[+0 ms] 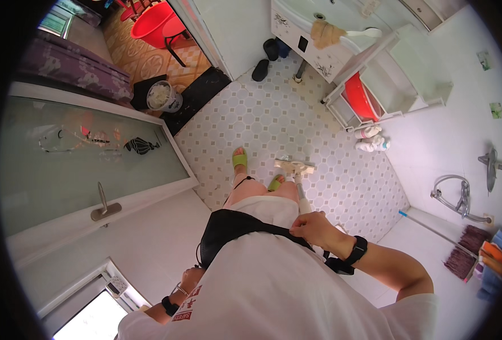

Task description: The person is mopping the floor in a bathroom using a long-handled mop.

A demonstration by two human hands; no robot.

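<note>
My right hand (pixel 312 229) has thumb and fingertips pinched on the upper edge of a black waist bag (pixel 238 229) worn over my white T-shirt. Beside the bag's left end is my left hand (pixel 191 278); its fingers are mostly hidden, so its grip cannot be told. A floor squeegee or flat mop with a cream head (pixel 294 165) rests on the tiles by my right foot, its pole (pixel 300 191) rising past my right thigh towards my right hand, where the upper part is hidden. Green slippers (pixel 240 159) are on my feet.
A glass-panelled door (pixel 85 153) stands at left. A bucket (pixel 164 97) sits by the dark threshold. Ahead are dark slippers (pixel 260 70), a washbasin cabinet (pixel 302 42) and a rack (pixel 387 80) with a red basin (pixel 360 100). Bottles (pixel 372 139) stand near the right wall.
</note>
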